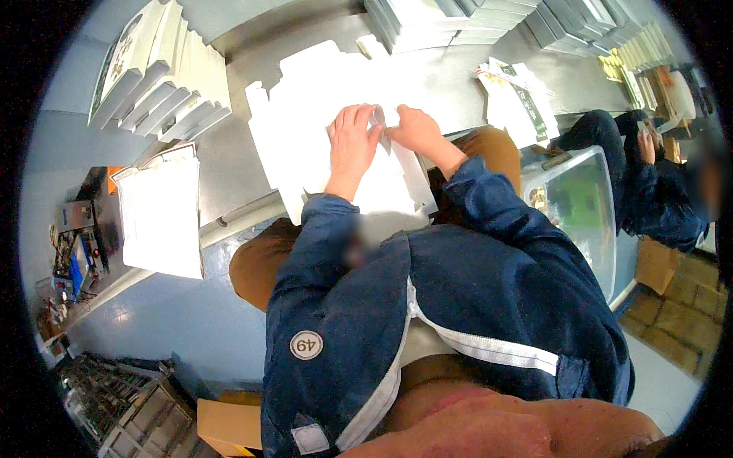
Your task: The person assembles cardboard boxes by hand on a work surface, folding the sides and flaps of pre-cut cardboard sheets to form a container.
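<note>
A white die-cut cardboard blank (305, 114) with flaps and tabs lies on the metal table before me, its near edge reaching over the table edge toward my lap. My left hand (353, 145) rests on it with fingers stretched out, the thumb beside a raised, curled strip of the cardboard. On the other side of that strip, my right hand (420, 131) has its fingers bent and pinched at a folded edge of the blank. Glare washes out much of the white surface, so I cannot tell whether several blanks lie stacked.
Folded white boxes (164, 84) stand in a row at the far left, with white sheets (162, 214) below them. More boxes (450, 23) are stacked at the back. Printed leaflets (519, 99) lie to the right, above a clear plastic bin (576, 214). A co-worker (657, 183) sits at the right.
</note>
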Demonstrator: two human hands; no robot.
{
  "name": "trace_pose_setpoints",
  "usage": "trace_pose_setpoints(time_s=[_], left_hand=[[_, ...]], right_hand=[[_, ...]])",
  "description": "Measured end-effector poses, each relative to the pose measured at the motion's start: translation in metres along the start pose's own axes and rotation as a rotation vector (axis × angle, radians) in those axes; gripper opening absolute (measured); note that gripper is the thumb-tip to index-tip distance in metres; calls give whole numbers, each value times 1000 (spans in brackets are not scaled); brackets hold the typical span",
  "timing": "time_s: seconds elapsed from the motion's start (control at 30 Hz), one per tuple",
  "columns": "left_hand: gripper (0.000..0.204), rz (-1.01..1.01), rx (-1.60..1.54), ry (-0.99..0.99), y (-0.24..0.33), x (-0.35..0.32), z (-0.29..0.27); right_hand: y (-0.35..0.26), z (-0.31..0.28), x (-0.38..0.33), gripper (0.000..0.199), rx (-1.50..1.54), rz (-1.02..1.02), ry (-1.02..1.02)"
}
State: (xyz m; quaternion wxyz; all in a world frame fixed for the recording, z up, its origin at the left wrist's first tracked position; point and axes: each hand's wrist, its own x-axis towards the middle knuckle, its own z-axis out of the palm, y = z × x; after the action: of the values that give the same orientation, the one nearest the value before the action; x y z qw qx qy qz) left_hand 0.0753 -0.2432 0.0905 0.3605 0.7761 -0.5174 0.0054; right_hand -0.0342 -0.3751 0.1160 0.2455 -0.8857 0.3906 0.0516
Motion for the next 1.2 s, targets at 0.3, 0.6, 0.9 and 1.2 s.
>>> trace_pose_setpoints(time_s=[0.3,0.6,0.9,1.2], left_hand=[[46,31,-26,-97,-10,-2,2],[35,-32,-120,0,-13,-4,4],[32,35,-129,-15,-9,-1,-2],[34,43,125,140,-2,-5,-10]], right_hand=[[-26,-8,-10,49,-145,-84,100],[-40,12,-13,30,-224,-154,242],[-31,21,-20,22,-261,-263,192],[-37,28,-28,27,-350,-291,254]])
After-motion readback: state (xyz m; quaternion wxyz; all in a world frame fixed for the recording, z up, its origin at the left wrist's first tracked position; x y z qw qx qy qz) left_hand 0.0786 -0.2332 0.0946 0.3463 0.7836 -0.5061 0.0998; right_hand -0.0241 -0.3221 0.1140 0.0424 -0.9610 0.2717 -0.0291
